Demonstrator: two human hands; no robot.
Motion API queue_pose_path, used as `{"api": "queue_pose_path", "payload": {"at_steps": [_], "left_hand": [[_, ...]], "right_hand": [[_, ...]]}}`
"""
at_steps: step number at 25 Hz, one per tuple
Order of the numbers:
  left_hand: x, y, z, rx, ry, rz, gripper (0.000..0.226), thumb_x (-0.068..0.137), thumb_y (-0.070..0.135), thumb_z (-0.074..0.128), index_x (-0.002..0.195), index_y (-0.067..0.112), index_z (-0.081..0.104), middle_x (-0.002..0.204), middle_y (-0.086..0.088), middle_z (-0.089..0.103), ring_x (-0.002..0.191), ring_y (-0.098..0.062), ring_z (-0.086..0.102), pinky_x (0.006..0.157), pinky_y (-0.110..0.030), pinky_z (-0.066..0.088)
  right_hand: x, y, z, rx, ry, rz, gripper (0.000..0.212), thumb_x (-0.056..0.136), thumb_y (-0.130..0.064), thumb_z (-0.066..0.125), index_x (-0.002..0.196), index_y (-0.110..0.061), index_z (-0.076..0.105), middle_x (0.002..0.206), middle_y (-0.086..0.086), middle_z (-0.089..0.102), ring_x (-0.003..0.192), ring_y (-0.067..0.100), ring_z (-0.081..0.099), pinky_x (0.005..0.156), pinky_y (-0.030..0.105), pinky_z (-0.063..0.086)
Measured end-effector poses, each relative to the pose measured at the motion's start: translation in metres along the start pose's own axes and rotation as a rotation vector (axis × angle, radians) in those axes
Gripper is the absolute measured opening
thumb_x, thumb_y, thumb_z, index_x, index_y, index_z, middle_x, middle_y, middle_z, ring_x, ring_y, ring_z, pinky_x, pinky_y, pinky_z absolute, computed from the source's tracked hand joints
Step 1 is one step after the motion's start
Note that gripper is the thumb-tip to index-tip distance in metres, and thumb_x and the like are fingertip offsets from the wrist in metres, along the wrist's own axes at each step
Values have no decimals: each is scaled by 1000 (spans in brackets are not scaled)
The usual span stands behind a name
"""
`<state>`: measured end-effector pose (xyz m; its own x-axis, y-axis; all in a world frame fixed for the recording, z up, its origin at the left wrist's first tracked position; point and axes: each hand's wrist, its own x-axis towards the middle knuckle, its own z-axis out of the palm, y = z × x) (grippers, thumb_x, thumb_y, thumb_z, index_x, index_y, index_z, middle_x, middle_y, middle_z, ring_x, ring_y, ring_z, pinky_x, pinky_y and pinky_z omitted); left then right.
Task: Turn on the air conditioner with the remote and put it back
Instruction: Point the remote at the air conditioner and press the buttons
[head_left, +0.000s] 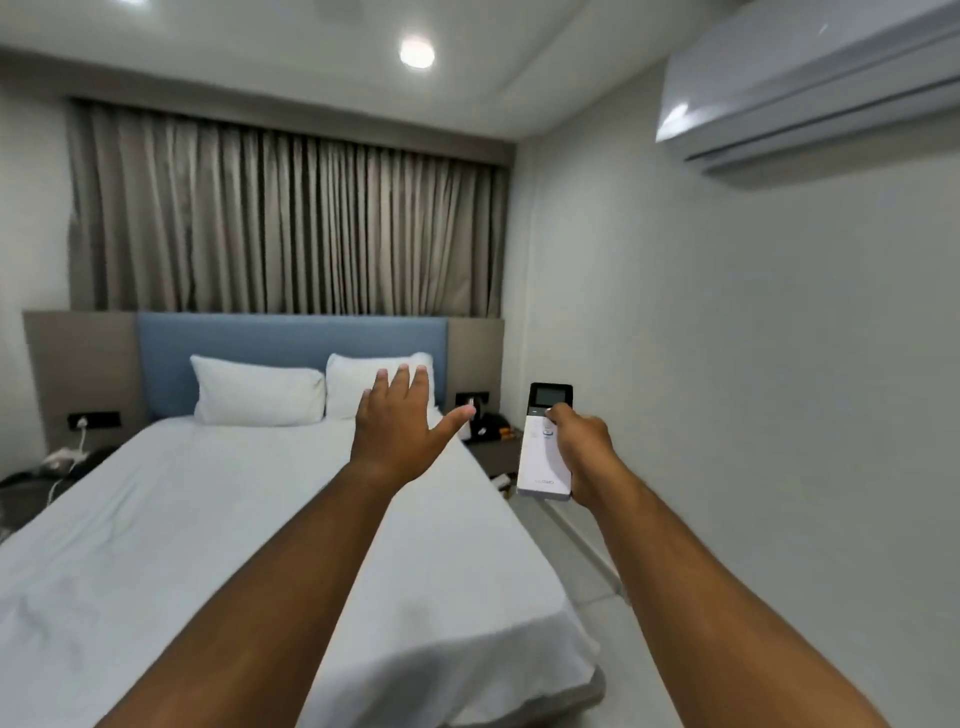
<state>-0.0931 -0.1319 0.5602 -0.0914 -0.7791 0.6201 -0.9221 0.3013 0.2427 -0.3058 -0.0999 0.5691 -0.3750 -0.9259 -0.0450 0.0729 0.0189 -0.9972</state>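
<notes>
Detail on the remote (544, 441) was limited: its small dark screen was visible at the top end, but the button markings and the lettering near the bottom edge were too blurred to read. The right hand (584, 452) gripped the white remote from its right side, fingers wrapped behind the body and the thumb pressed on the button area just below the screen, so the grip was closed firmly on it. The remote was held upright in the air between the bed (218, 519) and the right wall, pointing away from the person. The air conditioner (810, 88) was mounted high on the right wall and was cut off by the top and right frame edges. The left hand (402, 426) was spread flat and empty above the bed, fingers extended, holding nothing. Both forearms were cut off at the bottom edge. The bedside counter (493, 452) to the right of the bed was partly hidden behind the left hand and the remote; the items on it could not be identified. A strip of bare floor (561, 561) ran between the bed and the wall.
</notes>
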Motion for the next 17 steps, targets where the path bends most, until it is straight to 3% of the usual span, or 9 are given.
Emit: {"api": "queue_pose_path", "payload": {"at_steps": [6, 12, 17], "left_hand": [[65, 66, -49, -16, 247, 240, 105, 77, 86, 6, 156, 16, 7, 165, -12, 9, 152, -31, 0, 121, -49, 5], [108, 140, -80, -48, 396, 366, 108, 75, 87, 4, 155, 15, 2, 165, -13, 2, 151, -31, -5, 121, -47, 0], [119, 199, -86, -85, 512, 430, 107, 79, 86, 12, 155, 11, 5, 163, -15, 7, 151, -34, 1, 121, -50, 5]], "right_hand": [[-15, -112, -56, 43, 131, -168, 15, 89, -24, 54, 89, -9, 56, 72, 8, 62, 56, 26, 61, 45, 24, 48], [-36, -185, -119, -5, 279, -312, 18, 88, -25, 53, 92, -8, 57, 76, 10, 62, 61, 28, 61, 54, 28, 49], [-53, -216, -165, -32, 379, -398, 21, 86, -25, 53, 91, -5, 58, 82, 17, 67, 69, 35, 64, 66, 39, 52]]}}
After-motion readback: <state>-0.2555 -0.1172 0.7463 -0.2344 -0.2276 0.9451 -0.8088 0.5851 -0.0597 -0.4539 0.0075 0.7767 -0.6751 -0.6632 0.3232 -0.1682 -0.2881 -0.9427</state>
